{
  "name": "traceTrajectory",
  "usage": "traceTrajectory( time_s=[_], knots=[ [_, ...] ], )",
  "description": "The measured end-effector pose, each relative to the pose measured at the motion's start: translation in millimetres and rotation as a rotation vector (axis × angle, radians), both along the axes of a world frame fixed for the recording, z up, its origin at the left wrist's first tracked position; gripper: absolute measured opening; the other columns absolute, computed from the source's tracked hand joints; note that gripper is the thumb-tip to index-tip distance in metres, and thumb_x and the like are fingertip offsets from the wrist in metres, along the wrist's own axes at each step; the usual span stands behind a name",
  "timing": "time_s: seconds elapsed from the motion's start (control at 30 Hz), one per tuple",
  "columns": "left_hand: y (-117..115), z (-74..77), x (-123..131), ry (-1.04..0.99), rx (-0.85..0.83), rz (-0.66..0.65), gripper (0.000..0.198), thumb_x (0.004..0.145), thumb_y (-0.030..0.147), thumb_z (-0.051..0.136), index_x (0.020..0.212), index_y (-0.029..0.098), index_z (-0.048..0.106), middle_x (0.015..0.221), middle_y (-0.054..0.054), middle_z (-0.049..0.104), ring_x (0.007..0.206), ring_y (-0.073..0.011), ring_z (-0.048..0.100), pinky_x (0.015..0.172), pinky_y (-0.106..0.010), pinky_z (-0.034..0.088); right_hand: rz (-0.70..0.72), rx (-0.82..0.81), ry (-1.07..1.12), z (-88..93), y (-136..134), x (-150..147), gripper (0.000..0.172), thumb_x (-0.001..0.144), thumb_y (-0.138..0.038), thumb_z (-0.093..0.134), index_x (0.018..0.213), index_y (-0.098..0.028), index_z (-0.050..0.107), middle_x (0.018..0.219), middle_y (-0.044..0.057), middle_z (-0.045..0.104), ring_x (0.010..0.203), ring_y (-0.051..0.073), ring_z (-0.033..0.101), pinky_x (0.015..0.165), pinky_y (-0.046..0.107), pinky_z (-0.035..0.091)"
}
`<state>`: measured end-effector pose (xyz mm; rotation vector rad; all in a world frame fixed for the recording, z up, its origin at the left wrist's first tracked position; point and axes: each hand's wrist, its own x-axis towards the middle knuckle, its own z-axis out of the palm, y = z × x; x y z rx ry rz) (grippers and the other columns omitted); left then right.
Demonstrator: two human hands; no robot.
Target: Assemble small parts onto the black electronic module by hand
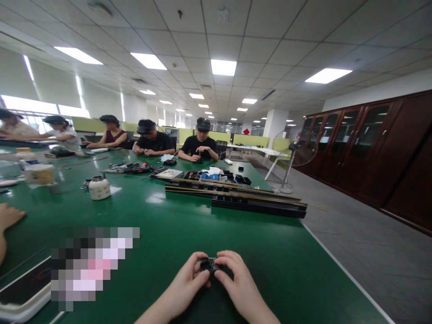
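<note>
A small black part (211, 266), perhaps an open plastic housing, is held between my two hands just above the green table (162, 238). My left hand (192, 274) grips its left side, thumb in front and fingers behind. On the other side, my right hand (234, 272) pinches it between thumb and fingers. Fine details inside the part are too small to make out.
Long black rails (259, 207) with thin brass-coloured rods lie across the table ahead. A white jar (99, 187) stands left of them. At the left are a pixelated device (25, 288) and another person's hand (10, 216). Several people sit across the table.
</note>
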<state>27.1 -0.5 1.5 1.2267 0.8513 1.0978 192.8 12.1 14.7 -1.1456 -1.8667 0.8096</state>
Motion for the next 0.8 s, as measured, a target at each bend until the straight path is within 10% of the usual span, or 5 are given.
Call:
traceTrajectory(
  time_s=[0.5,0.8],
  knots=[
    [10,-13.9,-7,0.079,0.047,0.060,0.039,0.072,0.050,0.055,0.094,0.019,0.047,0.064,0.002,0.060,0.063,-0.0150,0.057,0.063,-0.027,0.037,0.049,-0.282,0.321,-10.5,6,-2,0.037,0.070,-0.034,0.062,0.105,-0.021,0.057,0.105,0.008,0.063,0.101,0.023,0.056,0.089,0.038,0.041],
    [11,-20.7,-7,0.033,0.066,0.097,0.040,0.069,0.038,0.063,0.103,0.021,0.049,0.099,-0.006,0.060,0.093,-0.0209,0.057,0.083,-0.033,0.041,-0.011,-0.281,0.525,-6.8,5,-8,0.040,0.061,-0.043,0.069,0.091,-0.019,0.060,0.092,0.007,0.066,0.090,0.023,0.061,0.082,0.036,0.047]
  ],
)
